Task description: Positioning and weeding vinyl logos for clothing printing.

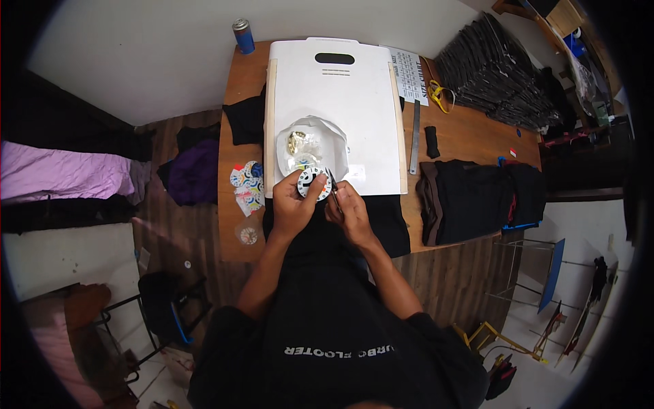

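My left hand (pixel 294 204) pinches a round white tag (pixel 310 185) with dark print round its rim, the thumb lying across its face. My right hand (pixel 351 211) is closed on a small dark pointed tool (pixel 332 185), its tip up against the tag's right edge. The fingers hide most of the tool, so its exact kind is unclear. Just beyond both hands, a white open bag (pixel 334 146) with a crumpled rim holds clear plastic pieces and something gold-coloured. It rests on a large white board (pixel 368 88) with a handle slot. Black cloth (pixel 385 218) lies under the board's near edge.
Round colourful tags (pixel 246 178) and a clear round piece (pixel 248 235) lie left on the wooden table (pixel 238 82). A blue can (pixel 243 37) stands far left. To the right are a metal ruler (pixel 415 136), yellow-handled scissors (pixel 439 95), folded black garments (pixel 470 198) and a tall dark stack (pixel 494 71).
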`<state>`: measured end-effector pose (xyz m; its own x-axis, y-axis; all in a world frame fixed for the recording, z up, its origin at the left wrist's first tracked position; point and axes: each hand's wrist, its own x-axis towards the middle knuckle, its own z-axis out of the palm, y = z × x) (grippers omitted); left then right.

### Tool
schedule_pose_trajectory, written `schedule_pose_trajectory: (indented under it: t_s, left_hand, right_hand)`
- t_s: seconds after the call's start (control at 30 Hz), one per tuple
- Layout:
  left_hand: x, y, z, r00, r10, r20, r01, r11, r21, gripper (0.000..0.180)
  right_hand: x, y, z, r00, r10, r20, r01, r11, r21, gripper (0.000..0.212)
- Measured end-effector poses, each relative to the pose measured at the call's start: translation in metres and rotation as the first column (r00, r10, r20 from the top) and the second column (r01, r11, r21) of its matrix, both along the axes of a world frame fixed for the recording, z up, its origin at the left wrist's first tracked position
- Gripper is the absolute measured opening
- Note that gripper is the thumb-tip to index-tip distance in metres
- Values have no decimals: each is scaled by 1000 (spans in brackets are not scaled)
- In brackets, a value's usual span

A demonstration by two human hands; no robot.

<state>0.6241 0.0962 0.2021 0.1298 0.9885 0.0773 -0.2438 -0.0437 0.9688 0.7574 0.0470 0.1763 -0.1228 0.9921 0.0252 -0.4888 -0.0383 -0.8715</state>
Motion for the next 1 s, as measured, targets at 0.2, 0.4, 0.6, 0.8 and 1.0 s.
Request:
schedule_pose_trajectory:
  t_s: [0.2,0.4,0.6,0.8,1.0]
  left_hand:
    - [-1,1,-3,1000,-2,-14,2,1000,-2,10]
    - [-1,3,-2,1000,-10,5,10,1000,-10,10]
    - [-1,4,-1,1000,-13,-1,13,1000,-13,10]
    - [-1,5,-2,999,-23,31,24,999,-31,10]
    - [-3,5,1,1000,-22,12,22,1000,-13,9]
  right_hand:
    - [0,1,-3,1000,-7,19,8,1000,-12,24]
    - [0,2,-2,999,-16,37,17,1000,-26,24]
    - [2,3,-3,995,-14,96,19,999,-44,27]
    - [-2,2,-2,993,-34,112,43,996,-74,29]
    - [1,2,-5,998,-39,52,42,998,-45,27]
